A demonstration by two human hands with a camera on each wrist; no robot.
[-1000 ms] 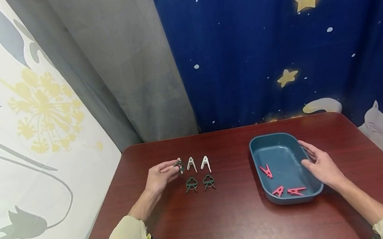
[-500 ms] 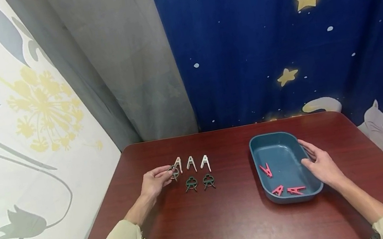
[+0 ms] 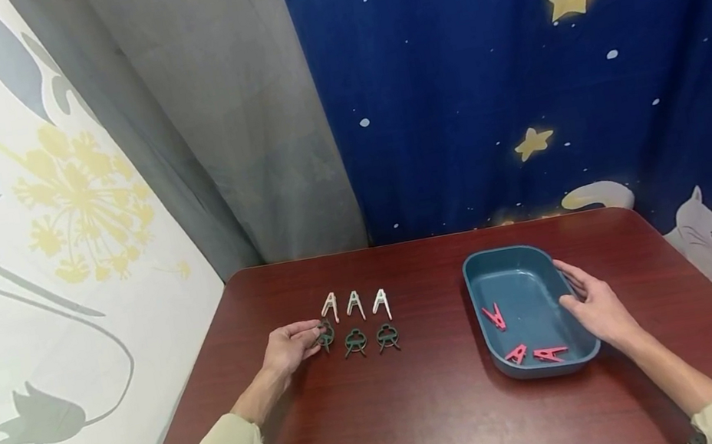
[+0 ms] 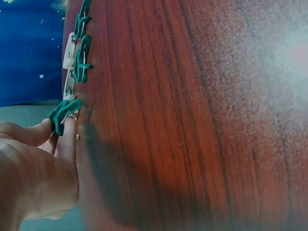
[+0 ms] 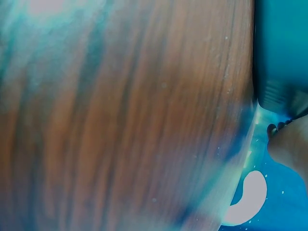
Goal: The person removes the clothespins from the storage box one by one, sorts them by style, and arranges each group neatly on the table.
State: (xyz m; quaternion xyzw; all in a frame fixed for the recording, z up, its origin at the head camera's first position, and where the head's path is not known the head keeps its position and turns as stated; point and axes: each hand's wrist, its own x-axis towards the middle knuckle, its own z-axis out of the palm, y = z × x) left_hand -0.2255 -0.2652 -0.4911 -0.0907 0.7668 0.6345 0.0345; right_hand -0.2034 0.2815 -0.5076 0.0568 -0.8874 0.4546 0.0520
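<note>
My left hand [image 3: 289, 350] pinches a dark green spring clip [image 3: 327, 335] between thumb and fingers, at the left end of a row with two matching green clips [image 3: 356, 342]. In the left wrist view the held clip [image 4: 65, 114] looks tilted, close over the table. Just behind this row stand three white clips [image 3: 355, 304] in a line. On the right, my right hand [image 3: 598, 304] grips the side of a blue plastic tub [image 3: 527, 294], its thumb over the rim. Three red clips [image 3: 550, 355] lie inside the tub, toward its left and near sides.
Everything stands on a dark red-brown wooden table [image 3: 414, 414] with rounded far corners. A grey curtain [image 3: 261, 151] and a blue star-patterned curtain [image 3: 446, 83] hang behind it. A floral white panel [image 3: 55, 262] runs along the left.
My left hand has drawn the green clip back from the leftmost white clip, then nearer to me, in line with the other green clips. My right hand and the tub have stayed put.
</note>
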